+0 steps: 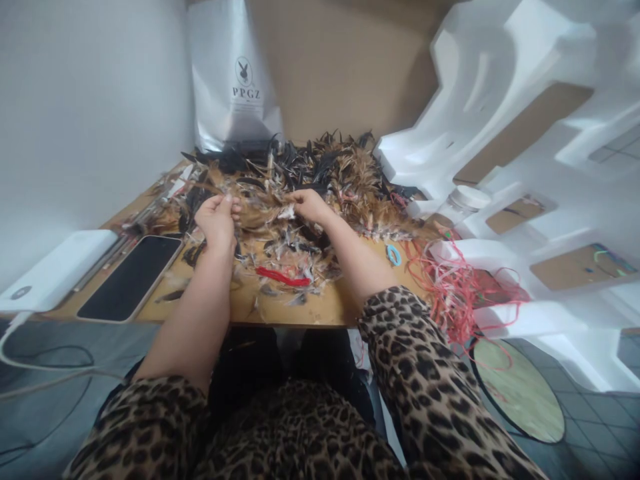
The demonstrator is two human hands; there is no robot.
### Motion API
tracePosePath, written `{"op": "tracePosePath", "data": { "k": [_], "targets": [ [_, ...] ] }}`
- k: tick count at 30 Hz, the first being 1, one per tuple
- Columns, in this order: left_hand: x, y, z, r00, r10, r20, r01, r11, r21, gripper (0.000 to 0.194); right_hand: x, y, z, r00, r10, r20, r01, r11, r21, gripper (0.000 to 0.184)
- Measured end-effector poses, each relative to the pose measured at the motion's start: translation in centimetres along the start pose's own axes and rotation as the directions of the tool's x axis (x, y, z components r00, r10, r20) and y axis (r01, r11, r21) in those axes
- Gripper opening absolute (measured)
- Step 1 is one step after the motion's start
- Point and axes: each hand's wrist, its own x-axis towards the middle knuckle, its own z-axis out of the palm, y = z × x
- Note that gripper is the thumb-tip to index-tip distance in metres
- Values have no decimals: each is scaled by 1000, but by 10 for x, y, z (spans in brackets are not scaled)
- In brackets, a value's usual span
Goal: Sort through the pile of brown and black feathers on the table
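Observation:
Brown and black feathers lie heaped over the back and middle of a wooden table. Above the front of the heap, my left hand is closed, thumb against fingers, at the left end of a brown feather. My right hand pinches at the other end, by a whitish fluffy tuft. Blur and the feathers behind make the exact edges of the held piece hard to see. Nearer the front edge, a bundle of red string rests among loose feather bits.
A black-screened phone and a white power bank with a cable lie at left. At right are tangled pink string, a blue ring, a lidded jar and white foam packing. A silver bag stands behind.

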Motion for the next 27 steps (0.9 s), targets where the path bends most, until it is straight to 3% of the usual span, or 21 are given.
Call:
{"op": "tracePosePath", "data": {
  "k": [3, 6, 9, 11, 15, 18, 21, 24, 27],
  "targets": [
    [-2, 1, 1, 1000, -18, 22, 18, 1000, -13, 8, -3, -2, 2, 1000, -29, -7, 29, 998, 62, 45],
    [-3, 2, 1, 999, -19, 39, 20, 1000, -21, 10, -10, -4, 0, 991, -17, -129, 25, 998, 62, 51],
    [-5, 2, 2, 996, -19, 83, 23, 999, -45, 11, -20, -6, -4, 964, 7, -266, -1, 1000, 24, 47],
    [-6, 2, 2, 990, -37, 134, 44, 998, -51, 13, -28, -7, -4, 957, 35, -288, -28, 999, 27, 40],
    [-12, 3, 5, 965, -63, 254, 80, 995, -56, 12, -41, -13, 1, 977, 51, -207, -51, 999, 4, 29],
    [-17, 4, 6, 941, -73, 330, 96, 994, -54, 10, -48, -22, 5, 992, 65, -106, -76, 991, -110, 31],
    [-19, 4, 7, 924, -112, 366, 137, 990, -42, 11, -51, -29, 7, 987, 162, -8, -157, 946, -285, 35],
    [-21, 4, 7, 909, -144, 390, 184, 981, -65, 12, -51, -26, 5, 974, 226, -8, -212, 899, -383, 36],
    [-22, 7, 6, 903, -167, 396, 222, 970, -96, 13, -50, -17, 3, 966, 257, -18, -247, 906, -344, 40]
  ]
}}
